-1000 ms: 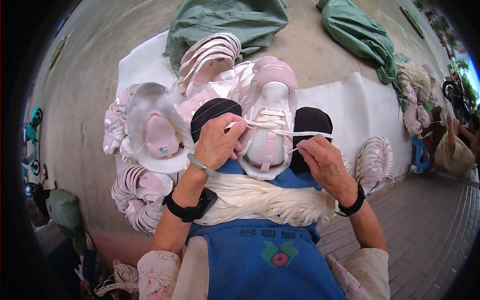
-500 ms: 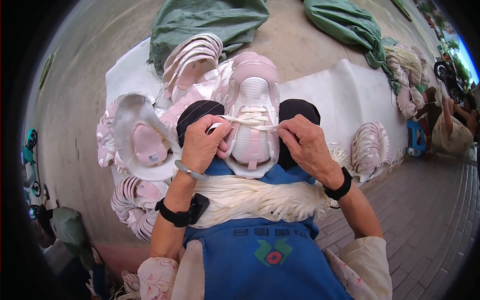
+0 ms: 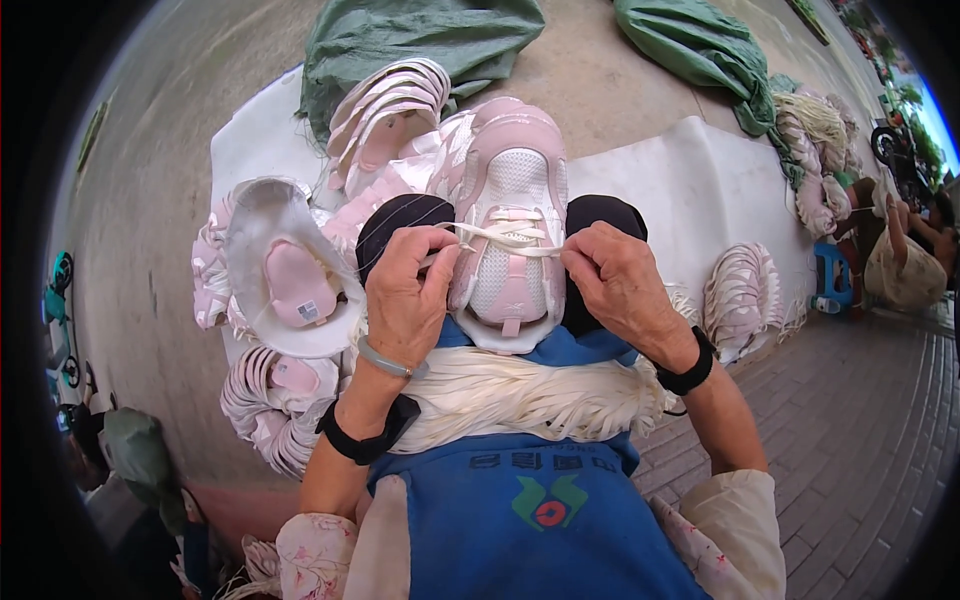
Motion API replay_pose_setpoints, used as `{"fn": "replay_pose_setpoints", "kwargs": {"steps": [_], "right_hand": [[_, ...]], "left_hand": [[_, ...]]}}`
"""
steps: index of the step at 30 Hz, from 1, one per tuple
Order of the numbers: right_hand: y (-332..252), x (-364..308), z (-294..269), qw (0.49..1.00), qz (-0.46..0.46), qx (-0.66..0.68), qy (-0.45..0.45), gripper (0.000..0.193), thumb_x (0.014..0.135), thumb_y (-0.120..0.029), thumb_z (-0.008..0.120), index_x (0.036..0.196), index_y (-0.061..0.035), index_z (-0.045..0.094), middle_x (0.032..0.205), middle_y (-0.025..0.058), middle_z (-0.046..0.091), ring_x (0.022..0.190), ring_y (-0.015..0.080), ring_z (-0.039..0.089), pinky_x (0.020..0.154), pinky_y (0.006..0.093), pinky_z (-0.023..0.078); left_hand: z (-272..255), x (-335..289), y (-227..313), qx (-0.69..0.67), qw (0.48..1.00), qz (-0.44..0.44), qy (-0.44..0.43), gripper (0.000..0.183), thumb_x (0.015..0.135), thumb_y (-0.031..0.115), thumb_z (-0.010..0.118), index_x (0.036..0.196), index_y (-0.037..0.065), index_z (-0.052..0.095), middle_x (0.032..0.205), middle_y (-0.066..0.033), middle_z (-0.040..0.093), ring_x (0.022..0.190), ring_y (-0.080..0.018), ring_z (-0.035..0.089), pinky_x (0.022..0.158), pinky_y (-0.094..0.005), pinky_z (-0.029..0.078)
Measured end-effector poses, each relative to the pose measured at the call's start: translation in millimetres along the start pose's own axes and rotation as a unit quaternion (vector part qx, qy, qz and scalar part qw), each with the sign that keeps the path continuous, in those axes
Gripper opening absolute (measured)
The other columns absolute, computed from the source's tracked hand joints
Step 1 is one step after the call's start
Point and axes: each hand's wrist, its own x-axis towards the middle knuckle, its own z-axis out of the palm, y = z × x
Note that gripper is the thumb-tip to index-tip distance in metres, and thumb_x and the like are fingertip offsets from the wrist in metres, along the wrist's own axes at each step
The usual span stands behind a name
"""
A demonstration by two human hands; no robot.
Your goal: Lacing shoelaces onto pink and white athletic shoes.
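A pink and white shoe upper (image 3: 515, 170) rests between my knees, its toe pointing away from me. White shoelaces (image 3: 510, 238) cross over its tongue area and run out to both sides. My left hand (image 3: 410, 290) is closed, pinching a lace at the upper's left edge between thumb and fingers. On the opposite edge, my right hand (image 3: 620, 285) pinches the other lace end, fingers curled. The lace lies stretched between the two hands. Across my lap lies a thick bundle of cream laces (image 3: 520, 395), over a blue apron (image 3: 540, 530).
Stacked pink and white uppers (image 3: 390, 120) lie left on a white sheet (image 3: 640, 170), near a single upper (image 3: 300, 280). Another stack (image 3: 742, 300) sits to the right. Green sacks (image 3: 420, 50) lie at the back. A person (image 3: 905, 250) sits far right beside a blue stool (image 3: 832, 275).
My left hand has turned, its back now more toward the view, still at the lace. My right hand stays pinched on its lace end, shifted slightly right in the view.
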Motion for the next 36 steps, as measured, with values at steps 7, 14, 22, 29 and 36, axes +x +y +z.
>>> {"fn": "replay_pose_setpoints", "kwargs": {"steps": [7, 14, 22, 29, 36], "right_hand": [[-11.2, 3.2, 2.1, 0.993, -0.031, -0.113, -0.016, 0.008, 0.084, -0.004, 0.06, 0.08, -0.0008, 0.054, 0.074, 0.014, 0.05, 0.064, 0.0347, 0.053, 0.058, 0.0424, 0.044], [4.3, 15.0, -5.1, 0.991, 0.094, 0.054, -0.085, 0.013, 0.085, -0.011, 0.061, 0.094, -0.001, 0.06, 0.082, 0.0133, 0.056, 0.066, 0.0314, 0.058, 0.059, 0.0376, 0.047], [-23.9, -14.6, 8.4, 0.99, -0.013, -0.137, 0.043, 0.034, 0.079, -0.019, 0.073, 0.1, -0.0004, 0.054, 0.096, 0.0125, 0.05, 0.074, 0.0274, 0.061, 0.062, 0.0354, 0.053], [-32.0, -17.0, 22.1, 0.976, 0.023, -0.217, -0.017, 0.029, 0.08, -0.014, 0.068, 0.094, 0.0064, 0.053, 0.092, 0.0144, 0.049, 0.075, 0.0247, 0.059, 0.068, 0.0318, 0.053], [-15.1, -17.7, 19.4, 0.983, -0.067, -0.169, -0.012, 0.027, 0.075, 0.001, 0.06, 0.099, 0.0086, 0.051, 0.091, 0.0166, 0.05, 0.078, 0.0318, 0.058, 0.071, 0.0351, 0.052]], "left_hand": [[7.5, -15.2, 21.1, 0.241, 0.956, 0.168, -0.002, 0.036, 0.082, 0.009, 0.068, 0.115, -0.002, 0.058, 0.104, -0.0176, 0.062, 0.097, -0.0352, 0.059, 0.084, -0.04, 0.048], [12.3, -8.9, 6.8, 0.179, 0.975, 0.13, -0.023, 0.021, 0.081, -0.001, 0.059, 0.101, -0.003, 0.058, 0.091, -0.0191, 0.06, 0.081, -0.0352, 0.061, 0.07, -0.04, 0.05], [16.6, -8.6, 3.1, 0.186, 0.966, 0.182, 0.007, 0.031, 0.079, -0.004, 0.057, 0.109, 0.002, 0.054, 0.085, -0.0159, 0.058, 0.075, -0.0346, 0.062, 0.065, -0.0405, 0.05], [15.5, -4.4, 7.7, 0.284, 0.929, 0.235, -0.04, 0.028, 0.081, -0.002, 0.055, 0.108, 0.006, 0.055, 0.088, -0.0126, 0.058, 0.074, -0.0298, 0.064, 0.059, -0.039, 0.053], [13.4, 8.4, 17.8, 0.314, 0.905, 0.286, -0.025, 0.022, 0.078, -0.004, 0.06, 0.099, 0.004, 0.059, 0.09, -0.0129, 0.058, 0.078, -0.028, 0.06, 0.067, -0.0376, 0.05]]}}
